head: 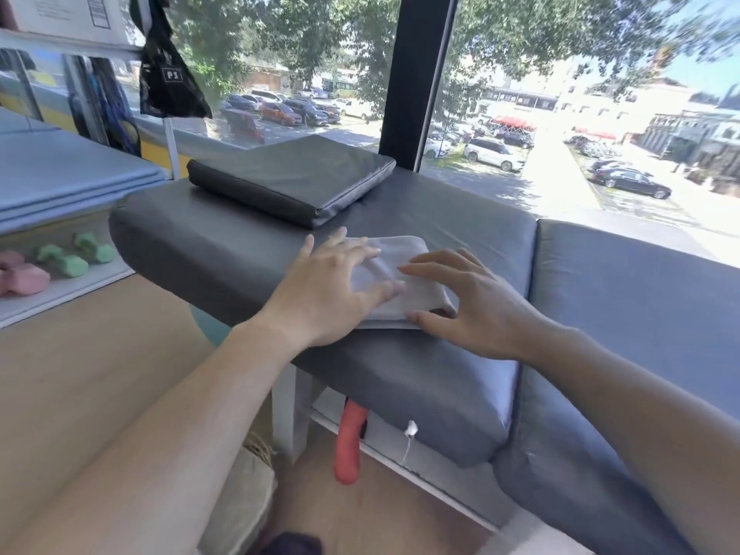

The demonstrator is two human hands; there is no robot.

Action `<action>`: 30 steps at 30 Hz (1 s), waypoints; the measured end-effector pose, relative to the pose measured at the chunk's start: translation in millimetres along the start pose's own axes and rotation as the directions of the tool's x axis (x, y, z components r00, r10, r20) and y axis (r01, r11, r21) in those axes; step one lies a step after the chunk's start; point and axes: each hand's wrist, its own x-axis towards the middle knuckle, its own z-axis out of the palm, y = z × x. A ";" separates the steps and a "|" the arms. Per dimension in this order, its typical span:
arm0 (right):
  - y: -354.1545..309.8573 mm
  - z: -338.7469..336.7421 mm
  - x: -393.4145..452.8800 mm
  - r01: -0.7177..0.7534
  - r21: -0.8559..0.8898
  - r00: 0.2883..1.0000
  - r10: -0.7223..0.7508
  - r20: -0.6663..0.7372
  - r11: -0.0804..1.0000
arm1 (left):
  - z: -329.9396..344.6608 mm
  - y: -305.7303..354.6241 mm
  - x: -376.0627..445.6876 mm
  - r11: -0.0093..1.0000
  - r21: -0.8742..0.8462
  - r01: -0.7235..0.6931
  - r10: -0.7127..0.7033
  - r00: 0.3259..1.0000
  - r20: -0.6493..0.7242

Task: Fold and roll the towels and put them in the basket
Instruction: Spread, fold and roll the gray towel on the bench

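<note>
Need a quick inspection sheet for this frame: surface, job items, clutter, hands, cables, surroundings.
Surface: dark grey padded bench, bare around the work.
Job's things: one folded grey towel flat on the bench; a woven basket edge on the floor below.
Clutter: black folded pad behind the towel; red tube under the bench.
Grippers: left hand and right hand flat on the towel, fingers spread.
Cables: thin white cord hanging beneath.
Surroundings: window, car park outside; dumbbells on a shelf at the left.
</note>
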 end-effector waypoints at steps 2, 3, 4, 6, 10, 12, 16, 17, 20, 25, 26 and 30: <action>-3.1 7.4 -3.1 0.010 0.003 1.000 -0.010 -0.001 1.000 | -0.9 -4.6 1.6 0.999 0.043 0.006 -0.010 0.997 0.080; -4.4 8.9 -3.2 0.019 -0.005 1.000 -0.019 0.000 1.000 | -2.3 -6.5 2.0 0.999 0.021 0.030 -0.032 0.993 0.111; -5.6 8.7 -1.8 0.024 -0.021 1.000 -0.024 0.004 0.999 | -3.8 -8.8 2.6 0.996 -0.034 0.077 -0.072 0.989 0.128; -10.5 4.7 4.0 0.014 -0.023 0.999 -0.013 0.033 1.000 | -6.4 -13.8 4.6 0.969 -0.160 0.190 -0.174 0.979 0.107; -27.7 0.5 26.8 -0.064 0.036 0.998 0.063 0.029 0.997 | -3.7 -30.1 8.6 0.936 -0.001 0.353 -0.353 0.936 -0.023; -36.4 1.1 42.3 -0.159 0.046 0.985 0.155 0.070 0.986 | -0.2 -36.5 9.4 0.910 0.101 0.403 -0.405 0.914 0.001; -45.5 11.8 68.3 -0.237 0.010 0.962 0.234 0.141 0.971 | 2.8 -35.8 8.4 0.929 0.085 0.360 -0.365 0.930 0.050; -48.3 13.7 73.2 -0.266 0.028 0.954 0.259 0.153 0.964 | 2.2 -34.4 8.2 0.933 0.057 0.355 -0.357 0.933 0.044; -57.2 11.9 85.8 -0.368 0.090 0.919 0.347 0.189 0.926 | 0.7 -28.2 8.3 0.944 -0.053 0.325 -0.324 0.945 0.040; -56.9 11.0 103.3 -0.531 0.266 0.841 0.462 0.281 0.805 | -0.9 -19.7 10.0 0.943 -0.197 0.270 -0.272 0.962 0.018; -56.8 11.4 104.6 -0.573 0.312 0.817 0.501 0.285 0.757 | -1.4 -18.7 10.2 0.947 -0.200 0.252 -0.256 0.967 0.004; -53.9 15.0 107.9 -0.646 0.422 0.760 0.587 0.279 0.636 | -1.9 -19.8 9.3 0.955 -0.193 0.226 -0.231 0.973 -0.004</action>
